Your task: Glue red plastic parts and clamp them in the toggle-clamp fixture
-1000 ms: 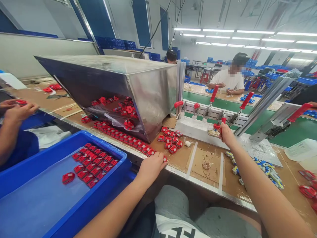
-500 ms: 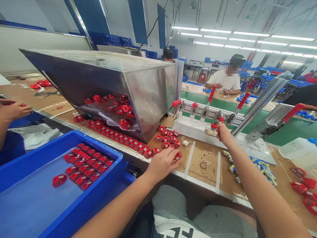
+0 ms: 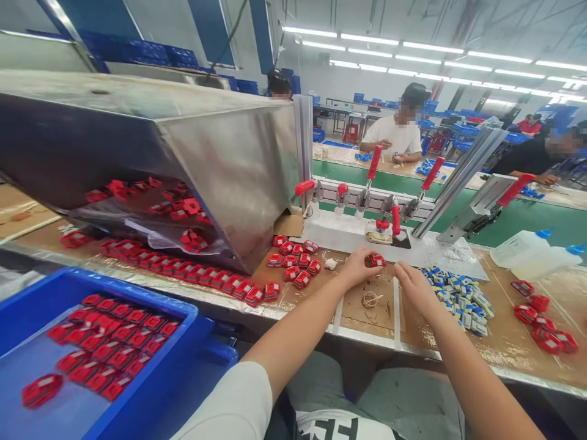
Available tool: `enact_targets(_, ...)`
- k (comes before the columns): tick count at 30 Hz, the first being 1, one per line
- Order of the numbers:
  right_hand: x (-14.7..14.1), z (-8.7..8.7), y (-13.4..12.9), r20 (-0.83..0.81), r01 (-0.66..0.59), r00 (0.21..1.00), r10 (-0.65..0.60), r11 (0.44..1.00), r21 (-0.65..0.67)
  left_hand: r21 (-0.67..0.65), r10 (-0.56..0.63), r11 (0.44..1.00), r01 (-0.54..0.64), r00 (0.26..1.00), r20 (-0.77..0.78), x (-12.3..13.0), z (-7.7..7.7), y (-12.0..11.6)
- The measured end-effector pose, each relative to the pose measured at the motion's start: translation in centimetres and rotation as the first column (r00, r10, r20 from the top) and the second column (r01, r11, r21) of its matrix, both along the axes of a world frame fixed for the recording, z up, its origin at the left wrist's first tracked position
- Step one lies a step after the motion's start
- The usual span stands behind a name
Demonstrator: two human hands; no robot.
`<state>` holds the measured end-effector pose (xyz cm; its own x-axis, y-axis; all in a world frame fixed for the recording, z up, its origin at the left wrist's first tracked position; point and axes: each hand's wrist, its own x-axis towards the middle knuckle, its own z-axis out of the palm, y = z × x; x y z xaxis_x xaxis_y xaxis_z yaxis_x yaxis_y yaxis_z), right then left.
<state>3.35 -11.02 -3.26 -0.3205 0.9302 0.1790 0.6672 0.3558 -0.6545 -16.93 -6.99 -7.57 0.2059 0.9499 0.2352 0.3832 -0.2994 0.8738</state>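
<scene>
My left hand (image 3: 359,269) is closed around a small red plastic housing (image 3: 376,261), held above a cardboard pad on the bench. Just to its right, my right hand (image 3: 413,286) has thumb and fingers pinched together; what sits between them, if anything, I cannot make out. Behind both hands stands a row of toggle clamps with red handles (image 3: 395,220), one clamp pressing down over a pale flat piece (image 3: 378,237). Small blue, white and yellow parts (image 3: 463,296) lie in a heap beside my right forearm. More red housings (image 3: 293,261) lie left of my left hand.
A metal hopper (image 3: 229,177) with red housings inside fills the left, with a row of housings along its front. A blue tray (image 3: 178,308) of housings stands lower left. Clear bottles (image 3: 518,247) and loose red housings (image 3: 543,327) are at right. Co-workers sit across the bench.
My right hand has let go of the clamp handle and come down beside my left. My left hand has lifted the red housing up and away from the bench's front edge. The view has swung right.
</scene>
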Motion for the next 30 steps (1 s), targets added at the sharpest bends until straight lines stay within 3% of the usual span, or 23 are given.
enact_targets(3, -0.1, -0.9, -2.7, 0.222, -0.100, 0.969, 0.104, 0.995, -0.030, -0.024, -0.056, 0.998, 0.056, 0.998, 0.012, -0.3, -0.9, -0.2)
enact_targets(6, -0.9, -1.7, -3.5, 0.306, -0.142, 0.939, 0.158, 0.987, -0.075, -0.069, -0.139, 0.987, 0.146, 0.986, 0.091, -0.6, -1.2, -0.2)
enact_targets(10, -1.9, -2.3, -2.8, 0.264, -0.233, 0.936, 0.233, 0.972, -0.032, -0.109, -0.172, 0.976, 0.189, 0.974, 0.148, -0.6, -1.2, 0.0)
enact_targets(14, -2.3, -1.5, -2.3, 0.258, -0.247, 0.937, 0.236, 0.969, 0.011, -0.137, -0.199, 0.964, 0.227, 0.961, 0.193, -0.6, -1.0, -0.1)
enact_targets(20, -2.0, -0.4, -2.3, 0.107, -0.310, 0.940, 0.324, 0.942, -0.129, -0.160, -0.200, 0.957, 0.241, 0.952, 0.233, -0.8, -0.8, -0.2)
enact_targets(22, -1.5, -0.6, -1.9, 0.005, -0.266, 0.963, 0.270, 0.952, -0.149, -0.177, -0.212, 0.950, 0.257, 0.948, 0.237, -0.9, -0.7, -0.2)
enact_targets(25, -0.7, -1.4, -0.9, -0.146, -0.027, 0.989, 0.013, 0.995, -0.097, -0.208, -0.230, 0.938, 0.278, 0.946, 0.227, -1.0, -0.5, -0.3)
enact_targets(28, -0.4, -2.2, 0.2, -0.256, 0.226, 0.939, -0.230, 0.973, -0.047, -0.227, -0.244, 0.930, 0.288, 0.948, 0.202, -1.0, -0.4, -0.3)
enact_targets(30, -0.5, -2.6, 0.7, -0.286, 0.280, 0.916, -0.281, 0.959, -0.046, -0.231, -0.250, 0.929, 0.290, 0.950, 0.189, -1.0, -0.5, -0.3)
